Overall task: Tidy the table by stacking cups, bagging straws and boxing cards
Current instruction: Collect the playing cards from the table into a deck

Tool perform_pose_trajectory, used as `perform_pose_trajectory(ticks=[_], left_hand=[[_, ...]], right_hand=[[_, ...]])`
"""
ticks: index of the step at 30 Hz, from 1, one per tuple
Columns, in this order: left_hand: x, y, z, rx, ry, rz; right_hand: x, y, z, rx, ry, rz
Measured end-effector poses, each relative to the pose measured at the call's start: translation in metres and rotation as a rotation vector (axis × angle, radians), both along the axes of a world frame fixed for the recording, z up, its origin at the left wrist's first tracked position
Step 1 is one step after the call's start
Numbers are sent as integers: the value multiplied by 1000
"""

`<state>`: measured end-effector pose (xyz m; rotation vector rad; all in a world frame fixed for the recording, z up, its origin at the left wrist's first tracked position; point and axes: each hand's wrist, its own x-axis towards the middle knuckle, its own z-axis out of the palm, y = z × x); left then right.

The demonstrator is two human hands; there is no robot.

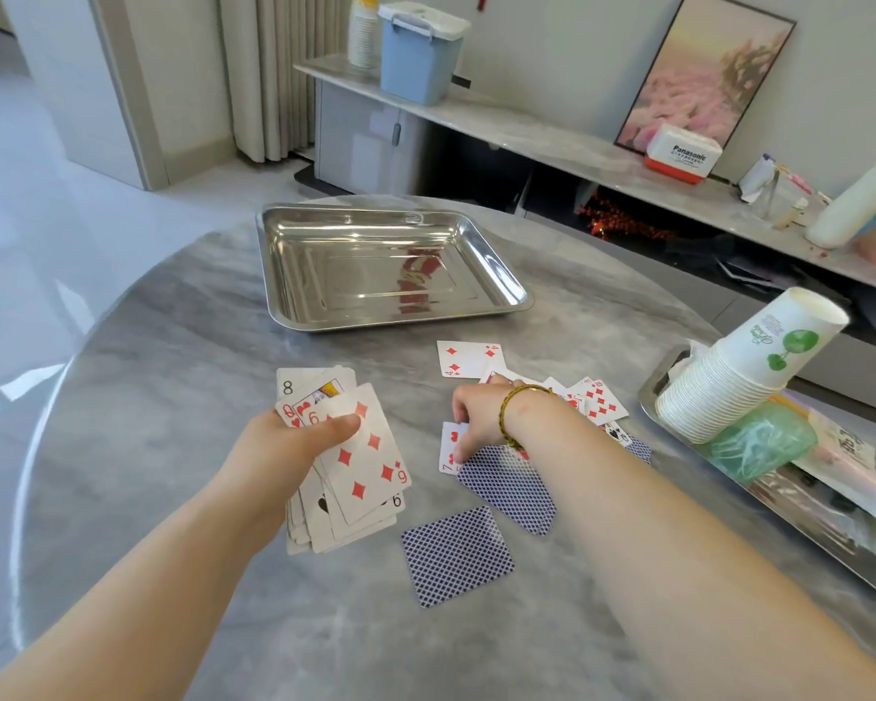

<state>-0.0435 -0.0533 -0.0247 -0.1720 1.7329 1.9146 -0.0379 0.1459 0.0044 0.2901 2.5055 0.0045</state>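
My left hand (294, 447) grips a fanned bundle of playing cards (355, 462), a nine of diamonds on top, thumb pressed across it. My right hand (479, 414), a beaded bracelet on its wrist, has its fingers down on a face-up seven of hearts (448, 450) on the table. Loose cards lie round it: a four of diamonds (469, 359), a red-pip cluster (598, 399), and two face-down blue-backed cards (458, 556) (509, 490). A stack of white paper cups (739, 376) leans in the right tray (648, 397).
An empty steel tray (390, 265) sits at the far middle of the grey marble table (173, 346). The right tray also holds a green plastic bag (759, 440) and clear packaging. Behind stands a low shelf with a blue bin (416, 53) and a Panasonic box (681, 154).
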Motion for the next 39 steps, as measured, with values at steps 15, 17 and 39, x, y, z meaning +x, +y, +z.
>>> perform_pose_trajectory(ticks=[15, 17, 39], left_hand=[[7, 5, 0, -63, -8, -43], [9, 5, 2, -56, -7, -54], [-1, -3, -3, 72, -63, -37]], right_hand=[[28, 33, -8, -1053, 891, -878], [29, 26, -2, -1284, 929, -973], [15, 62, -19, -215, 601, -528]])
